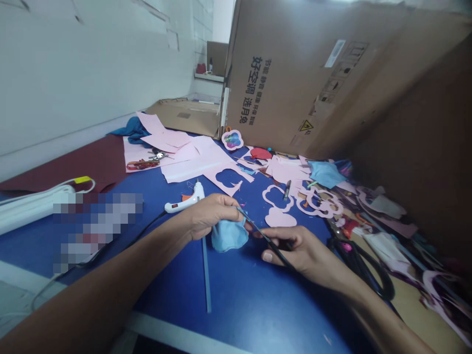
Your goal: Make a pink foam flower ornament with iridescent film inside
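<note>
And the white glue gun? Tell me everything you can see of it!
The glue gun is white and plastic-looking, with an orange trigger, a dark switch on its handle and a black cord. It lies on the blue table, nozzle pointing away, handle toward picture left, beyond the left hand; whether they touch is unclear.

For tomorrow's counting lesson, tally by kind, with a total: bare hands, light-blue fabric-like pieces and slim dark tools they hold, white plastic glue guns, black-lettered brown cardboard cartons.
Bare hands, left hand and right hand: 2
Light-blue fabric-like piece: 1
Slim dark tool: 1
White plastic glue gun: 1
Black-lettered brown cardboard carton: 1
Total: 6
</note>
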A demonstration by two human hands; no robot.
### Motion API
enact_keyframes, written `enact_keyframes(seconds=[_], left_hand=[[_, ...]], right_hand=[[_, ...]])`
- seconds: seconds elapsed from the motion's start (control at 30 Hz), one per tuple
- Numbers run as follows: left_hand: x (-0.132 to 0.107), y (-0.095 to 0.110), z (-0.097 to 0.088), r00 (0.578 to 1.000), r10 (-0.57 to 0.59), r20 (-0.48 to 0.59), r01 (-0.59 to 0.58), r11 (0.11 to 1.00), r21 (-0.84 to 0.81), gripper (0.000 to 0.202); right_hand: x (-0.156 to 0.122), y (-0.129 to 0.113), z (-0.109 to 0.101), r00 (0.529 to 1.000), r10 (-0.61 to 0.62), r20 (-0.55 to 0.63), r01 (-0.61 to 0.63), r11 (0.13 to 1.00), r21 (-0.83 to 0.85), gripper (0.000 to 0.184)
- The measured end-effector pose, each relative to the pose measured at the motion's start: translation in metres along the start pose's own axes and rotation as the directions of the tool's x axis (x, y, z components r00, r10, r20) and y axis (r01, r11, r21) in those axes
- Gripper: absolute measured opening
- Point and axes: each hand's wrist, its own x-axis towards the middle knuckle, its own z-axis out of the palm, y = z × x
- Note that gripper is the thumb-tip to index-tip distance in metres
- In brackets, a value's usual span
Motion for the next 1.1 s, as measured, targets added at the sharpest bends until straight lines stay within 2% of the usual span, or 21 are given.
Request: enact_keyframes(seconds=[0.33, 0.57, 0.77, 0.9, 1.03, 1.1], left_hand=[[-0.002, 0.003, 0.001, 1.000, 0.019, 0.020, -0.021, 0.995, 0.093, 0.003], [-0.002, 0.003, 0.000, 1.000, -0.003, 0.007, 0.003, 0.996, 0.094, 0.006], [-0.002, 0.003, -0.002, 1.000, -0.013, 0.015, 0.011, 0.994, 0.106, 0.005], [-0.003, 0.003, -0.002, 0.998, -0.042, 0.042, 0.037, 0.994, 0.103, 0.012], [-0.002, 0.001, -0.002, 0.999, 0.015, -0.034, -0.014, 0.999, 0.043, 0.024], [0.000, -0.001, -0.002, 0.997, 0.043, -0.060, -0.042, 0.999, 0.019, 0.028]], right_hand=[[-0.001, 0.003, -0.002, 1.000, -0.002, 0.005, 0.002, 0.999, -0.046, 0.052], [-0.001, 0.001, -0.001, 0.999, 0.037, 0.030, -0.038, 0.999, 0.015, 0.052], [-0.001, 0.002, -0.001, 1.000, 0.012, 0.012, -0.012, 1.000, -0.013, 0.047], [0.003, 0.005, 0.001, 0.998, -0.003, -0.064, 0.002, 1.000, -0.012, 0.050], [0.011, 0.012, 0.002, 0.972, 0.010, -0.235, -0.002, 0.999, 0.033, 0.059], [0.014, 0.015, 0.003, 0.959, 0.018, -0.283, -0.006, 0.999, 0.043, 0.062]])
